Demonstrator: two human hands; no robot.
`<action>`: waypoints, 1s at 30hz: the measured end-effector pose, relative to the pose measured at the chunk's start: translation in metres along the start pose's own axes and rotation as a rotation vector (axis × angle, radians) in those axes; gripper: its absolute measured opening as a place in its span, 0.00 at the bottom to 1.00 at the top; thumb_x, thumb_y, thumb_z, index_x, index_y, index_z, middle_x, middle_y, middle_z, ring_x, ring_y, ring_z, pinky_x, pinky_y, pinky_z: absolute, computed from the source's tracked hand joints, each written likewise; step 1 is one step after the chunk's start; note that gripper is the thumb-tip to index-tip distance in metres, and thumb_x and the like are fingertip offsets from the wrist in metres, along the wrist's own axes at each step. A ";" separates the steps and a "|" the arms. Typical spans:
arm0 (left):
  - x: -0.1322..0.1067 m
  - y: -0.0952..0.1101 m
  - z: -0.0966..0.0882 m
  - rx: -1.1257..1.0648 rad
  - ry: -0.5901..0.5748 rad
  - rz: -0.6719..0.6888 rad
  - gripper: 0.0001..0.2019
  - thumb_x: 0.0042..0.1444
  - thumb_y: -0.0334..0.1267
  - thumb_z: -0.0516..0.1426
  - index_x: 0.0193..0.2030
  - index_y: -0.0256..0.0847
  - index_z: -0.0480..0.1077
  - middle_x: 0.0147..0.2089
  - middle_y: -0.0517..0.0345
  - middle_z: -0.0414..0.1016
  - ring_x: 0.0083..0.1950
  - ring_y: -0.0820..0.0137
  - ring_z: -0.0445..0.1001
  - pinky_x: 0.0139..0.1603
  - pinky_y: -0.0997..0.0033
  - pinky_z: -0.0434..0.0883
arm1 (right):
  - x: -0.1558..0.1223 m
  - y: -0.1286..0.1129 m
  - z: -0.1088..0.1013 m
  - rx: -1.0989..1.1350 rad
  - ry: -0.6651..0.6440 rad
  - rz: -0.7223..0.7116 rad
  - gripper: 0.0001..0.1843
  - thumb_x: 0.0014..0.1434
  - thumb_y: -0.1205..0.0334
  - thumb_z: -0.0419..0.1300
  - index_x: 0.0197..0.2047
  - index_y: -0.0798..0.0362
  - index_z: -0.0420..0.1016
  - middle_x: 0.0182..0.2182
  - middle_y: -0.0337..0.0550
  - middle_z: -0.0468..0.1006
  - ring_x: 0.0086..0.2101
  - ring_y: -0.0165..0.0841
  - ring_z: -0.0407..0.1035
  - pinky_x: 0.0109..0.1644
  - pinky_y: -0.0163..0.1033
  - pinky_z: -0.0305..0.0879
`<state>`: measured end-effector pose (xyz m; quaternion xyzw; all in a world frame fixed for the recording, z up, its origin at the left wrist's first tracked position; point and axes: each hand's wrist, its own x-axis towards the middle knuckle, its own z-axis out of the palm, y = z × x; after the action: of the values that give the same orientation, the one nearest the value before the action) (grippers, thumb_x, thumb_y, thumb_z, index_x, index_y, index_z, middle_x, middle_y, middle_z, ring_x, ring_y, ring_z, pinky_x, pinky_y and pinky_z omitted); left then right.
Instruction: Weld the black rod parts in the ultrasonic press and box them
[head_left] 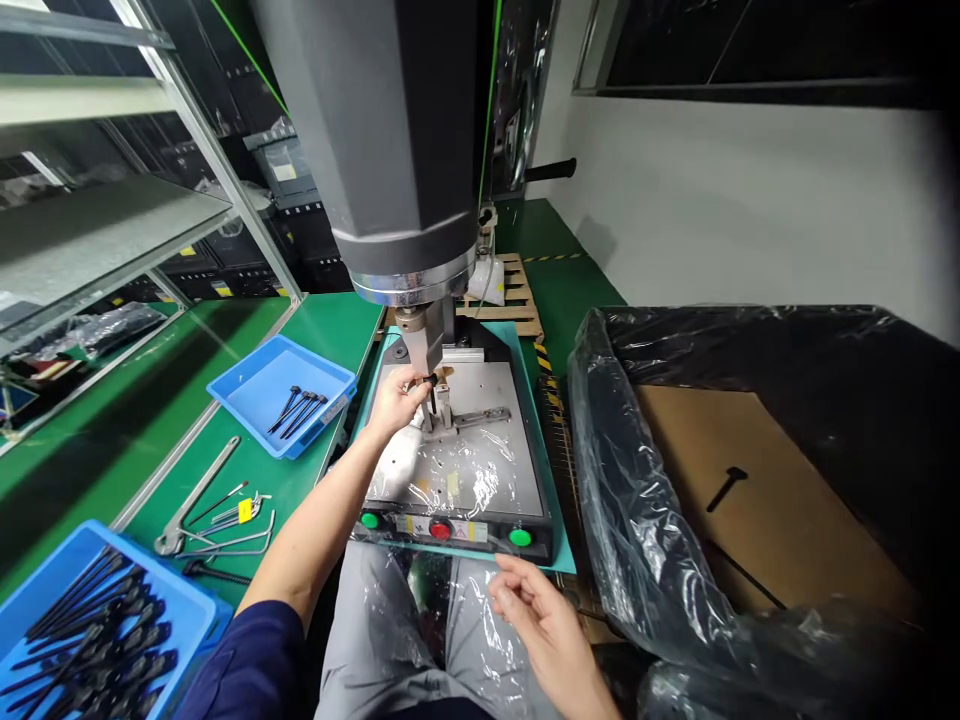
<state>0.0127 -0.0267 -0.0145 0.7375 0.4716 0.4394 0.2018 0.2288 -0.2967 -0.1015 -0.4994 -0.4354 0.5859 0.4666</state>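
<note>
Grey machine head [375,150] looms; beneath, left hand [395,400] pinches a bolt [432,382] upright, head up; open plate [484,460] spreads rightward; right hand [538,618], fingers loosely curled, hangs off its front edge.

Blue trays [247,380], black rods [112,625], green tabletop [337,320], red button [440,531], yellow-and-black striped tape [547,366]

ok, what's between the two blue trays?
Head view: a wrench, thin red-tipped rod, hex keys with a yellow tag, and a black bolt, on the green bench.
</note>
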 end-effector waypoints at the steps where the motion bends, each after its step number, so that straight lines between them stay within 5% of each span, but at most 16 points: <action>1: 0.001 0.000 0.000 -0.023 -0.004 0.010 0.07 0.55 0.39 0.59 0.34 0.39 0.77 0.37 0.54 0.77 0.43 0.66 0.73 0.47 0.66 0.68 | 0.000 0.000 0.000 -0.002 -0.004 0.004 0.23 0.60 0.44 0.61 0.52 0.51 0.74 0.37 0.48 0.78 0.38 0.41 0.74 0.44 0.45 0.72; 14: 0.002 0.003 -0.003 -0.010 -0.025 0.019 0.08 0.57 0.40 0.58 0.32 0.40 0.76 0.39 0.53 0.75 0.43 0.66 0.73 0.48 0.65 0.69 | 0.003 -0.005 0.004 -0.049 -0.026 -0.005 0.22 0.62 0.45 0.60 0.51 0.52 0.74 0.36 0.47 0.78 0.37 0.40 0.74 0.45 0.46 0.72; 17: 0.005 0.001 -0.003 -0.046 -0.038 -0.014 0.08 0.56 0.40 0.58 0.31 0.40 0.74 0.39 0.54 0.76 0.44 0.66 0.73 0.48 0.66 0.70 | 0.019 -0.011 -0.003 -0.098 0.053 -0.063 0.23 0.61 0.44 0.60 0.50 0.54 0.74 0.36 0.48 0.79 0.36 0.39 0.74 0.43 0.45 0.72; 21: 0.000 -0.008 -0.011 -0.213 0.042 -0.122 0.11 0.54 0.40 0.59 0.43 0.39 0.73 0.47 0.52 0.77 0.48 0.67 0.75 0.51 0.66 0.71 | 0.062 -0.018 -0.019 -0.265 0.196 -0.127 0.24 0.58 0.44 0.60 0.48 0.55 0.75 0.35 0.49 0.80 0.35 0.41 0.75 0.42 0.47 0.72; 26: -0.049 -0.031 -0.035 -0.008 0.167 -0.308 0.14 0.60 0.41 0.53 0.48 0.37 0.71 0.50 0.47 0.77 0.48 0.65 0.75 0.52 0.66 0.71 | 0.128 -0.026 -0.028 -0.737 0.332 -0.172 0.20 0.60 0.57 0.54 0.51 0.57 0.75 0.44 0.55 0.79 0.40 0.43 0.74 0.51 0.48 0.68; 30: -0.102 -0.051 -0.048 0.434 -0.130 -0.427 0.15 0.56 0.37 0.55 0.49 0.38 0.74 0.54 0.45 0.75 0.56 0.56 0.71 0.59 0.59 0.66 | 0.169 -0.032 -0.019 -0.994 0.336 -0.054 0.23 0.63 0.60 0.53 0.59 0.60 0.70 0.54 0.61 0.72 0.54 0.50 0.66 0.58 0.50 0.61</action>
<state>-0.0713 -0.0969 -0.0716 0.6742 0.6846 0.2281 0.1572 0.2400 -0.1240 -0.1029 -0.7363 -0.5926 0.2082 0.2518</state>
